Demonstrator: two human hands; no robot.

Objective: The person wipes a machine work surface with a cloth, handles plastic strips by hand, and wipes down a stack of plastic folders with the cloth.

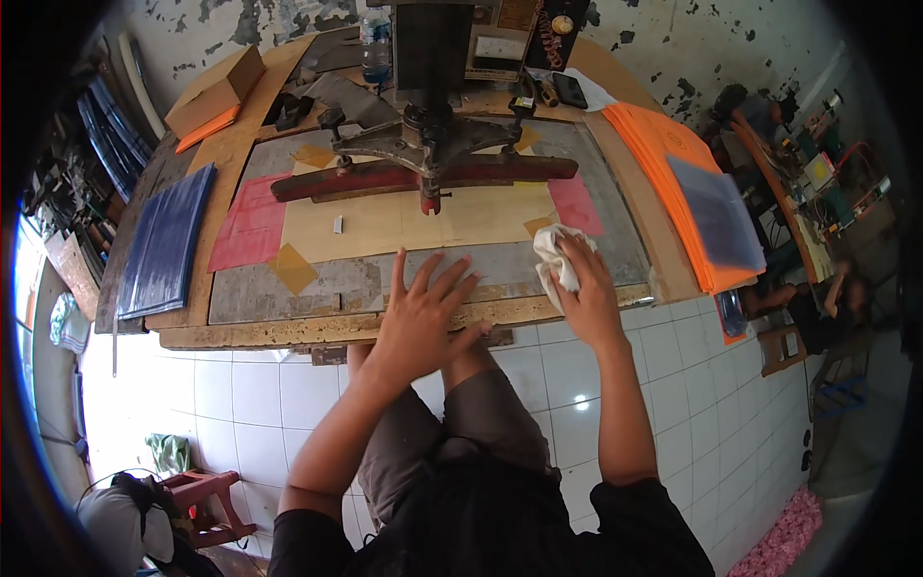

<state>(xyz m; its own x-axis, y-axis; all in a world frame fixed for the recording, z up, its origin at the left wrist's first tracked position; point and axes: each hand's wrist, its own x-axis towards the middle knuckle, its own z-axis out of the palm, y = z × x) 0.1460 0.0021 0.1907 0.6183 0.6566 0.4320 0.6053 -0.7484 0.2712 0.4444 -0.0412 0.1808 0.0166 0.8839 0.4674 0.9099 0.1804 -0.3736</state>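
My left hand [420, 313] lies with fingers spread over the front edge of the grey work plate [356, 286], and holds nothing. In my right hand [589, 296] is a crumpled white cloth [551, 258], resting at the plate's right front. A pale yellow sheet [385, 228] lies on the plate just beyond my hands, with pink pieces [248, 223] at its ends and orange-brown tape patches [292, 268]. On the sheet sits a small white block [337, 224]. Above it stands a press with a red and dark metal crossbar [481, 175].
Stacked orange sheets [663, 183] with a clear blue plastic sheet [713, 212] lie at right. Blue plastic sheets [165, 245] and a cardboard box [213, 91] are at left. Behind the press stand a water bottle [375, 46] and a phone [569, 90]. Another person [827, 308] sits far right.
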